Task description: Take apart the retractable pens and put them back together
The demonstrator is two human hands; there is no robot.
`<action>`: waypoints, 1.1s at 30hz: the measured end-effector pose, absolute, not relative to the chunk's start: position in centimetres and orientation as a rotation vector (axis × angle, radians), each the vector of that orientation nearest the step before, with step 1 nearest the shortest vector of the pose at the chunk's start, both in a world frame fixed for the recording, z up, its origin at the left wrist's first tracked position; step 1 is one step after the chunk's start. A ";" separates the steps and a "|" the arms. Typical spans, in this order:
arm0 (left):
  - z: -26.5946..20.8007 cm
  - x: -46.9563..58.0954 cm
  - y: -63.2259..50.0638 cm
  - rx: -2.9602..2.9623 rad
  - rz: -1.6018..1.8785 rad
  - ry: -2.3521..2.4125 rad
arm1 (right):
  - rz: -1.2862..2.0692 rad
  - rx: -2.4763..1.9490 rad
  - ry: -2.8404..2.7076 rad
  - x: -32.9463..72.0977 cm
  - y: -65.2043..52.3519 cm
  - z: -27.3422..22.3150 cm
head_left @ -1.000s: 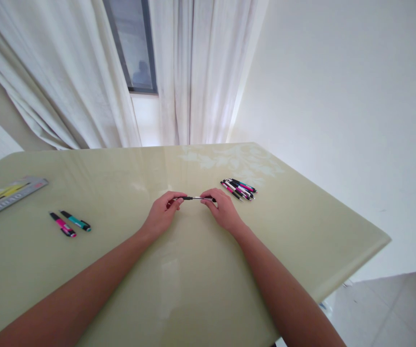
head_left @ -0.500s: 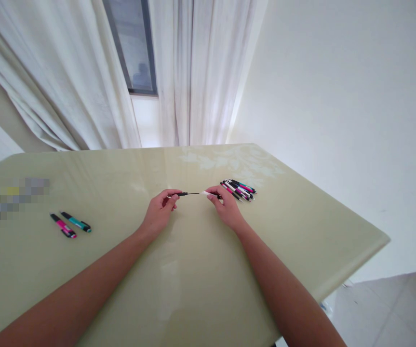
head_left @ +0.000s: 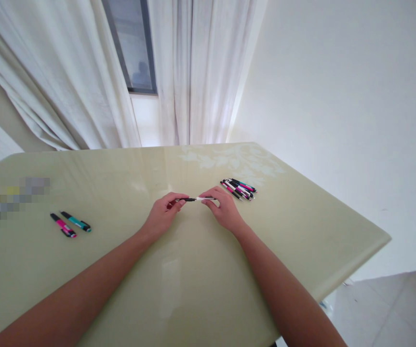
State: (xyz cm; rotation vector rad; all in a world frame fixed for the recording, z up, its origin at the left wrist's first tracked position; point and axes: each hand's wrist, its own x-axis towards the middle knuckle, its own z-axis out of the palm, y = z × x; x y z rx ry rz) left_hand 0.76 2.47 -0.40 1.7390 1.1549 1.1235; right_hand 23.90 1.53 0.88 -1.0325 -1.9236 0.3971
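- Black pen section (head_left: 189, 199) in the left grip (head_left: 161, 215), thumb and fingers pinched on it.
- White barrel (head_left: 199, 198) in the right grip (head_left: 225, 209), also pinched; partly hidden by fingers.
- Both parts sit between the two grips, roughly in line, ends meeting or nearly so; can't tell if seated.
- Container-wise: barrel is the only sleeve in hand, its inside is hidden. Pixelated box (head_left: 8, 202) far left of the left grip; contents can't be made out.
- Vs half a second ago: parts were apart with a thin rod sticking out of the black section toward the barrel. Gap now closed up, rod out of sight. Loose pens unmoved.
- Pink pen (head_left: 63, 225) and teal pen (head_left: 75, 221) side by side on the surface (head_left: 139, 289), left of the left grip.
- Pen bunch (head_left: 239, 189) just beyond and right of the right grip: pink, white, black, teal.
- Text: box print pixelated, pen labels too small to read.
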 end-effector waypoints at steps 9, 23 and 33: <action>0.1 0.8 2.0 1.729 1.061 1.144 | 0.435 -1.038 -1.926 23.6 1.5 0.7; -0.3 0.6 2.0 1.841 1.127 1.082 | 0.622 -1.170 -1.988 23.4 1.0 1.1; 0.0 0.6 2.2 1.727 1.091 1.169 | 0.620 -1.187 -1.994 23.8 1.2 1.3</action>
